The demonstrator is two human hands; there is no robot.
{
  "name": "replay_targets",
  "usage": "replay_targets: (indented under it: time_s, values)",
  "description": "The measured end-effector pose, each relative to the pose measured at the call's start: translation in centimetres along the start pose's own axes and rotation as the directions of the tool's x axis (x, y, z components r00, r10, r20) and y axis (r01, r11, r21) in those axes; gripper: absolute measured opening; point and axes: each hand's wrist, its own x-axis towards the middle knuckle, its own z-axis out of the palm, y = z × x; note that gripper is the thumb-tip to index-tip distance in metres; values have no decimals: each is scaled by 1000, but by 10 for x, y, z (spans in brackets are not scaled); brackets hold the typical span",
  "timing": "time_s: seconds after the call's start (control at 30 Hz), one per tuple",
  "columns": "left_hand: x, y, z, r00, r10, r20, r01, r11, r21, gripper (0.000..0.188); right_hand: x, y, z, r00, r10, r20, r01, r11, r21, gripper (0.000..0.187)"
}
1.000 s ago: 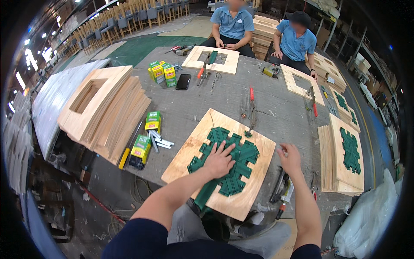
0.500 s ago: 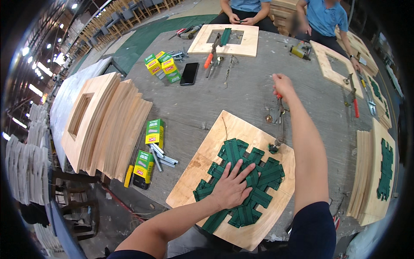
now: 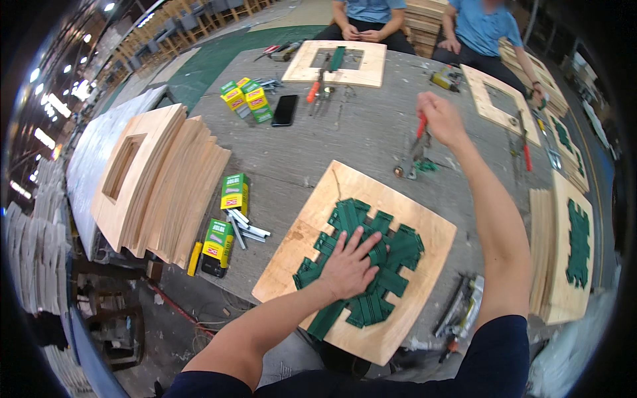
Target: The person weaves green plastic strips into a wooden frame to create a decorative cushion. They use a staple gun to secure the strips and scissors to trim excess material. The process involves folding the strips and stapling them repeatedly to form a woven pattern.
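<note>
A pale plywood board [image 3: 279, 265] lies in front of me with dark green webbing straps [image 3: 405, 245] woven across its middle. Flat on the webbing, fingers spread, rests my left hand [image 3: 348, 265]. One loose strap end [image 3: 325, 322] trails toward me below that hand. Beyond the board's far right edge, my right hand [image 3: 439, 116] is closed around a red-handled pliers-like tool [image 3: 421, 129], slightly blurred. Its metal head points down over the table, close to a small green webbing scrap [image 3: 428, 166]. The tool is apart from the board.
A stack of cut-out boards [image 3: 159, 179] stands at left, beside staple boxes [image 3: 215, 242] and loose staple strips [image 3: 249, 229]. A phone [image 3: 285, 111] lies farther off. A staple gun [image 3: 458, 308] sits near my right elbow; webbed boards [image 3: 561, 259] stand at right. Two people sit across the table.
My right hand with the tool has lifted away from the board's far right corner, bringing the green scrap off beyond the board. My left hand stays on the webbing. The view has shifted slightly.
</note>
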Motion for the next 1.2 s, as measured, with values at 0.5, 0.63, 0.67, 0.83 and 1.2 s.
replay_targets:
  time_s: [0.5, 0.63, 0.67, 0.83, 1.2]
  values:
    - [-22, 7, 8, 921, 29, -388, -64, 995, -79, 29, -583, -89, 68, 385, 793, 473, -897, 201, 393, 39]
    - [-62, 54, 4, 894, -170, -413, -95, 831, -548, 15, -598, -103, 105, 480, 624, 617, -780, -17, 625, 47]
    - [-81, 65, 2, 960, -207, -187, 69, 827, -559, 20, -594, -103, 111, 553, 565, 613, -692, -99, 715, 44]
    - [-195, 109, -14, 953, -33, 303, 303, -1, -953, 35, -575, -104, 127, 471, 671, 573, -453, -374, 810, 30]
    - [-288, 80, -44, 889, -26, 457, 452, -109, -885, 37, -476, -97, 57, 550, 819, -165, 192, 68, 979, 45]
